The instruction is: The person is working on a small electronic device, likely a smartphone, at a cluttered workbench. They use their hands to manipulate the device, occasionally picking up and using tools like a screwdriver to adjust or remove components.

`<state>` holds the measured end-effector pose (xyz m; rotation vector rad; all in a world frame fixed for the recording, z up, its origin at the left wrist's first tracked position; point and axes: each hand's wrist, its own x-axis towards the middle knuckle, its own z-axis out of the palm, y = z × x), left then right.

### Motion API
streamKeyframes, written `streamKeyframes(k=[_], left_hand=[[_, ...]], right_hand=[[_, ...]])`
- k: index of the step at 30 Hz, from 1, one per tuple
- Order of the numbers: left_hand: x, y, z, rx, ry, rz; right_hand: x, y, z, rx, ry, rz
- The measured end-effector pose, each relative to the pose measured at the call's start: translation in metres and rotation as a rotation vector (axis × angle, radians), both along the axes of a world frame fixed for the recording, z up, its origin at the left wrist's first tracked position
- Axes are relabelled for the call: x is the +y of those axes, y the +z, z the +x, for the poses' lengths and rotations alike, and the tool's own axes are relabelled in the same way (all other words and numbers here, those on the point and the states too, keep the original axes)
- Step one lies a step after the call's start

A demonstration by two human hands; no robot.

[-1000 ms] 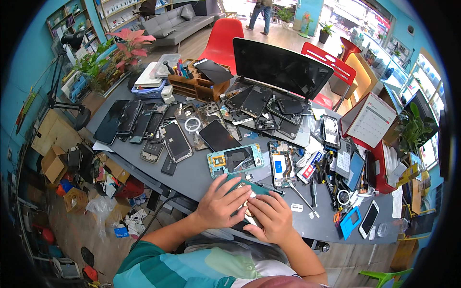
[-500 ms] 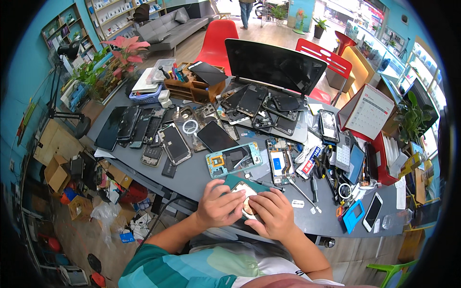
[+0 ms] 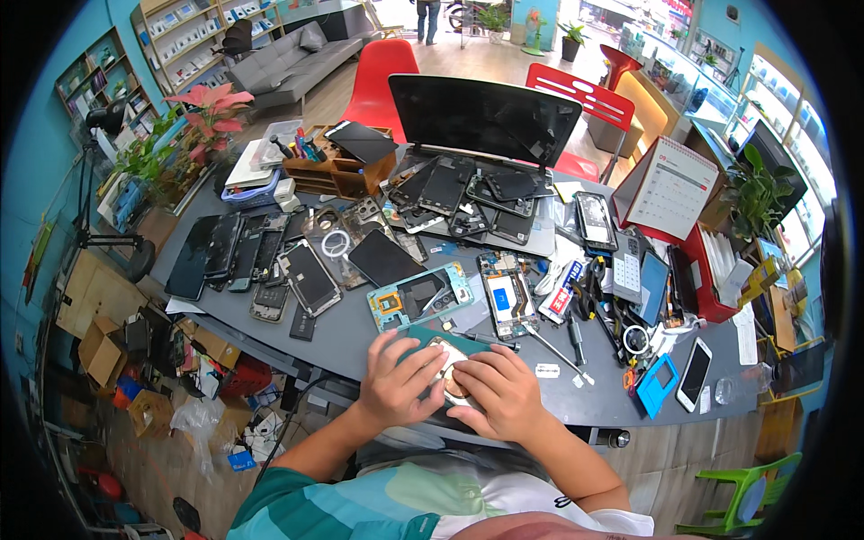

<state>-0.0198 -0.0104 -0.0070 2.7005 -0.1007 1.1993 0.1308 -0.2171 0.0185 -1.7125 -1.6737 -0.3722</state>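
Observation:
A pale phone part with a copper-coloured round coil (image 3: 453, 382) is held at a tilt over a green mat (image 3: 463, 343) at the desk's front edge. My left hand (image 3: 396, 382) grips its left side with bent fingers. My right hand (image 3: 495, 396) is closed on its right side, fingertips pressed over the coil. Just beyond lie a light blue phone frame (image 3: 396, 317) and an opened phone (image 3: 504, 297) with a blue sticker. A white stick tool (image 3: 555, 349) and a dark-handled tool (image 3: 576, 342) lie right of my hands.
Piled phones and parts (image 3: 445, 184) sit before a black screen (image 3: 481, 117), beside a wooden organizer (image 3: 324, 171). A desk calendar (image 3: 670, 189) and red file holder (image 3: 711, 301) stand right. A black lamp (image 3: 106, 117) stands left. A person (image 3: 427, 22) is far beyond the desk.
The camera view has shifted, moving the desk leftward and upward in frame. My fingers have moved slightly on the part, showing more coil. The distant person has stepped away.

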Motion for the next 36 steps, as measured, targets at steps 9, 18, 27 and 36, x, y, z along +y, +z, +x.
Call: streamKeyframes(k=[9,18,27,36], left_hand=[[0.0,-0.006,0.0,0.042,0.017,-0.034],[-0.002,-0.009,0.002,0.014,0.016,-0.021],[0.0,-0.011,0.004,-0.016,-0.01,-0.035],[-0.001,-0.011,0.002,-0.032,0.009,-0.025]], right_hand=[[-0.006,0.009,0.01,0.07,0.017,0.031],[-0.095,0.219,0.214,0.033,-0.858,-0.035],[-0.238,0.355,0.475,0.5,-1.485,-0.297],[-0.265,0.37,0.507,0.492,-1.615,-0.361]])
